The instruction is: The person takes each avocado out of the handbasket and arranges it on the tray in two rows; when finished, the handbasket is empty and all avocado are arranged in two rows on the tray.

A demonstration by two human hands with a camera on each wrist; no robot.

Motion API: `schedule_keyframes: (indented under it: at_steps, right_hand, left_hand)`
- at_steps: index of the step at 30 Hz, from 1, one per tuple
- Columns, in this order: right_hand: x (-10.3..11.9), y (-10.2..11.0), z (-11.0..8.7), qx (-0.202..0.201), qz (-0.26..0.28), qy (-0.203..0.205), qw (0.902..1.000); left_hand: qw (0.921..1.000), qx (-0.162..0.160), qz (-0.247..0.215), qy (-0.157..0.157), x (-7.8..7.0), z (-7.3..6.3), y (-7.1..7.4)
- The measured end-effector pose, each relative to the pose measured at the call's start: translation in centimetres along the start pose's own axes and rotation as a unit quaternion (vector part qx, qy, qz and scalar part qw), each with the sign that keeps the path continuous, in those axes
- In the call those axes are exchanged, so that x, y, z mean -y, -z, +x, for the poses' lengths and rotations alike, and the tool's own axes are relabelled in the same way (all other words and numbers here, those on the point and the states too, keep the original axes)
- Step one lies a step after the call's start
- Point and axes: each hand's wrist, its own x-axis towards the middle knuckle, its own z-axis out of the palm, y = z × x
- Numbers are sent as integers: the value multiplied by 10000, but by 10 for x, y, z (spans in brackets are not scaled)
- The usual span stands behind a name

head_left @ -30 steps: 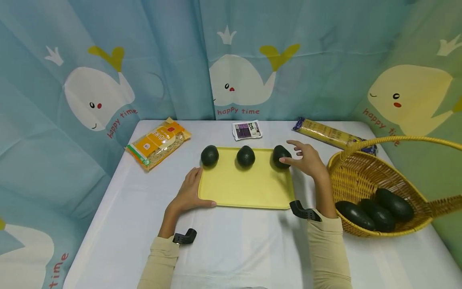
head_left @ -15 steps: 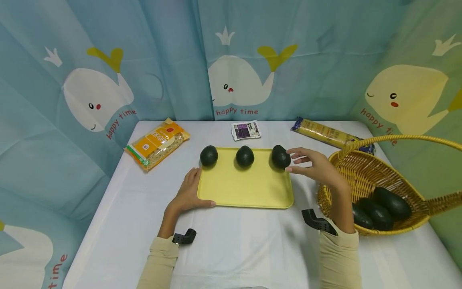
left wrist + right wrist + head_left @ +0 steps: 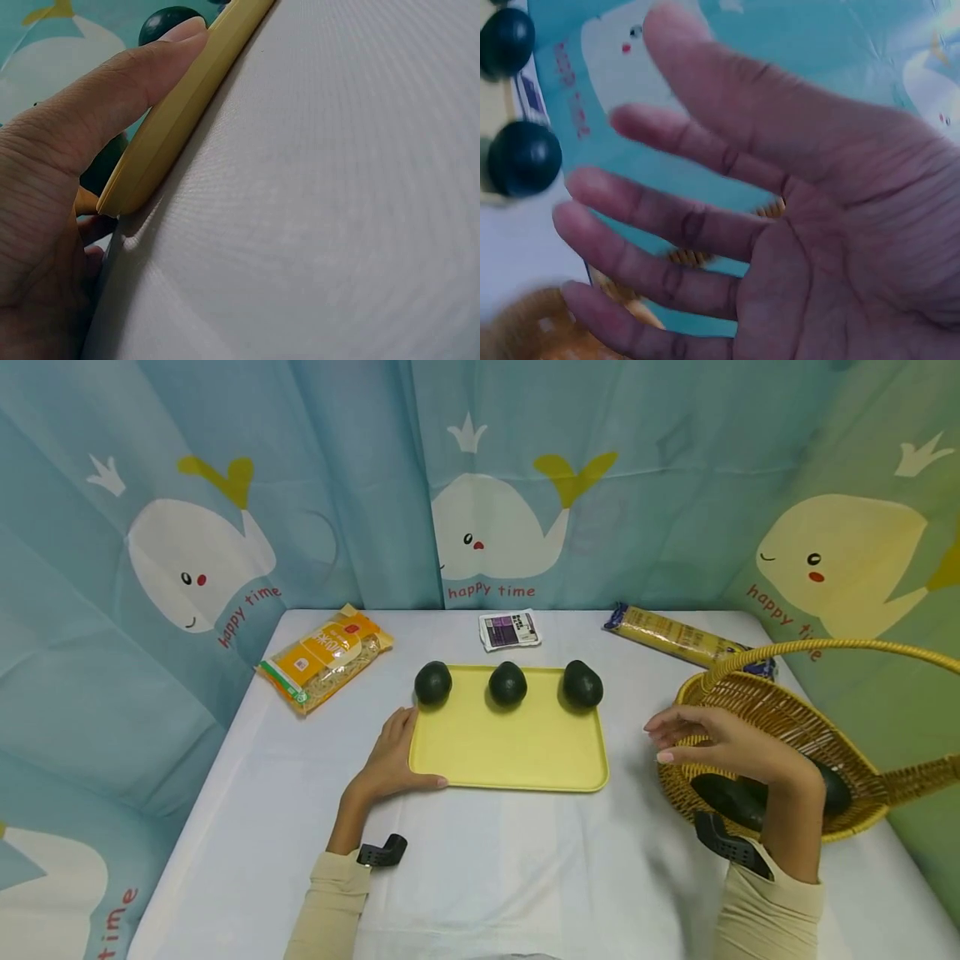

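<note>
Three dark, rounded avocados (image 3: 507, 684) are lining the far edge of the yellow tray (image 3: 510, 745), whose near-left corner the left hand (image 3: 386, 762) is gripping; the right hand (image 3: 731, 745), spread loosely, is hovering over the woven basket (image 3: 772, 697).

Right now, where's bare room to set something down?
Free: near half of the tray; white cloth between the sleeves; cloth left of the left hand. Crowded: tray's far edge, with three avocados; basket, holding more, partly behind the right hand.

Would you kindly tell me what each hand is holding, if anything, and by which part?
The left hand holds the yellow tray by its near left corner; the right hand holds nothing.
</note>
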Motion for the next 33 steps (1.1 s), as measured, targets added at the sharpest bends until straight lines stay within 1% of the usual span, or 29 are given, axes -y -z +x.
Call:
schedule_keyframes:
  at_steps: [4, 6, 9, 12, 17, 19, 20, 23, 25, 28, 33]
  right_hand:
    - [-11, 13, -17, 197, 277, -3, 9994]
    - [-16, 19, -25, 220, 330, -144, 9991]
    - [-25, 29, -33, 179, 190, -435, 9987]
    - [-35, 37, -37, 174, 34, -617, 9979]
    - [-54, 44, -38, 353, -97, -596, 9976]
    - [-61, 45, -38, 510, 70, -665, 9965]
    - [-64, 46, -38, 624, 245, -716, 9952]
    - [-72, 50, -34, 965, 776, -947, 9878]
    - [-76, 53, -32, 1165, 1112, -1124, 9805]
    - [-83, 56, -29, 1390, 1397, -1331, 9713]
    - [-95, 59, -24, 1796, 1809, -1331, 9578]
  left_hand:
    - [10000, -31, -20, -5, 0, 0, 0]
    - [10000, -20, -33, -8, -1, 0, 1]
    - [10000, -8, -8, 5, -1, 1, 1]
    - [10000, -10, 7, 3, -1, 1, 1]
    - [10000, -12, 79, -59, 1, 1, 0]
    - [9999, 6, 106, -63, 2, 1, -1]
    - [9999, 15, 107, -61, 2, 1, -1]
    - [10000, 23, 89, -30, 1, 0, -1]
    - [10000, 27, 75, -10, 1, 0, -1]
    - [10000, 42, 34, 5, 0, 0, -1]
    - [10000, 69, 31, 32, -1, 1, 0]
